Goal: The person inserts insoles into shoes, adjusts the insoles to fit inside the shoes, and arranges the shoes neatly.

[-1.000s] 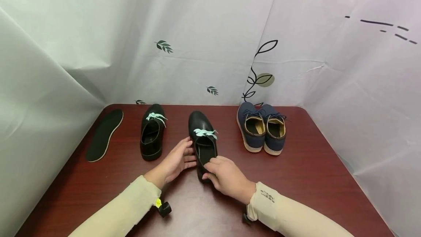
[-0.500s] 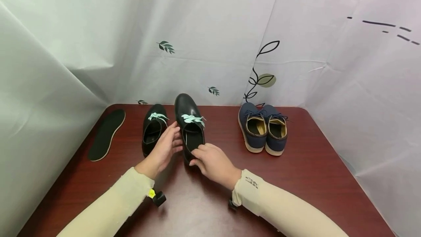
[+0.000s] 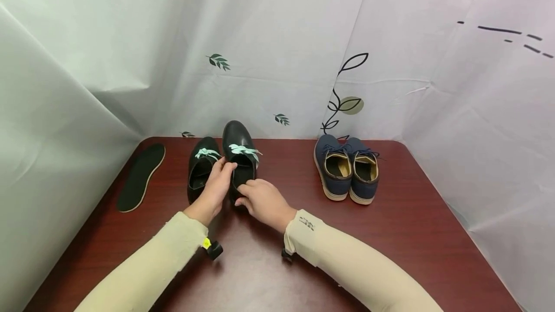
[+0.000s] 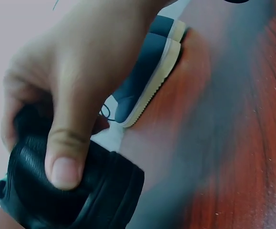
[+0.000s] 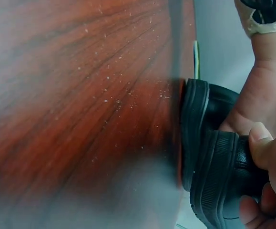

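A black leather lace-up shoe [image 3: 236, 134] with mint laces is tilted toe up at the table's back edge. My right hand [image 3: 264, 201] pinches its heel; in the left wrist view the thumb [image 4: 66, 167] presses on the outside of the leather. My left hand [image 3: 214, 184] grips the shoe's left side, one fingertip over the rim and the rest between the two shoes. The matching black shoe [image 3: 204, 148] stands close on the left, partly covered by that hand. The right wrist view shows both black heels, the held shoe's heel [image 5: 219, 176] in front.
A dark insole [image 3: 140, 177] lies at the left of the red-brown table [image 3: 416, 235]. Two navy shoes [image 3: 331, 172] stand side by side at the back right. White patterned sheeting [image 3: 260, 37] hangs behind and at the sides.
Both hands have carried the black shoe left and toward the back, beside its mate. The left hand has come higher, with a fingertip over the rim. The other shoes and insole stayed put.
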### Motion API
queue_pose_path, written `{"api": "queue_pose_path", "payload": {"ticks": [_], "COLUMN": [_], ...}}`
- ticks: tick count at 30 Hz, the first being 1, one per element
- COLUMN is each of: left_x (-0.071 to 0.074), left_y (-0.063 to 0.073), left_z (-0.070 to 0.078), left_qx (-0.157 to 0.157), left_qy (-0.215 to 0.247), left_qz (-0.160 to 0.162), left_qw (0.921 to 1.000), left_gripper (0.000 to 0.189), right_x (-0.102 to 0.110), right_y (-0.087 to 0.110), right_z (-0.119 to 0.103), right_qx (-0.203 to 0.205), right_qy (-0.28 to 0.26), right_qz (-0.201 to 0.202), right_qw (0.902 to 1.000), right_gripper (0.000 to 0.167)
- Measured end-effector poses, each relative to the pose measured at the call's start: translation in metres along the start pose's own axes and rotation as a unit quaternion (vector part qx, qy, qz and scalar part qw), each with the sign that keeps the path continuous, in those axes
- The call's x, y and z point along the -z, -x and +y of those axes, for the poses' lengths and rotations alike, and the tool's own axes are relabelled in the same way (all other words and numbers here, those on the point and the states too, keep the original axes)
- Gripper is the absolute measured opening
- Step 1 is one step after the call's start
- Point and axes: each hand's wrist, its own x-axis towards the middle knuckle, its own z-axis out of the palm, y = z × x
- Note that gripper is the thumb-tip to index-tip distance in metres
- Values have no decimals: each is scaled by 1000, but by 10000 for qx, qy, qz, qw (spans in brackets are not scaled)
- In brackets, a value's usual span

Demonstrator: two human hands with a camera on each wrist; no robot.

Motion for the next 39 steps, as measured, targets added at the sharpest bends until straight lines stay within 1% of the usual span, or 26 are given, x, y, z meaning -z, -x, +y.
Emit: {"api": "queue_pose_path", "payload": {"ticks": [2, 4, 8, 13, 16, 20, 23, 28, 33, 36, 39], "left_x": [-1, -1, -1, -2, -3, -3, -3, -5, -3, -2, 1], "left_y": [-1, -1, -1, -1, 0, 6, 11, 23, 33, 38, 42], "left_z": [-2, -4, -10, -16, -19, -23, -24, -25, -26, -26, -26], "left_qx": [40, 83, 152, 89, 59, 18, -43, -146, -290, -302, -327], "left_qy": [-221, -318, -386, -346, -339, -460, -616, -866, -1024, -881, -869], "left_qz": [59, 49, -13, -90, -79, 40, 87, 7, -27, -50, -9], "left_qw": [9997, 9994, 9991, 9993, 9994, 9989, 9981, 9961, 9943, 9956, 9957], "left_gripper": [76, 78, 78, 78, 79, 80, 78, 71, 74, 76, 70], "right_x": [-5, -9, -17, -23, -26, -28, -29, -31, -31, -31, -31], "right_y": [-4, -6, -10, -14, -16, -20, -21, -24, -28, -30, -30], "right_z": [1, 2, 4, 8, 9, 10, 10, 10, 9, 10, 10], "right_qx": [13, -55, -286, -514, -567, -505, -542, -566, -497, -534, -594], "right_qy": [-96, -207, -339, -428, -467, -502, -520, -687, -714, -679, -742], "right_qz": [-24, -64, -229, -493, -654, -839, -909, -973, -981, -1041, -1172], "right_qw": [9999, 9998, 9988, 9965, 9952, 9939, 9930, 9913, 9914, 9908, 9885], "right_gripper": [19, 20, 22, 20, 19, 17, 15, 18, 9, 9, 12]}}
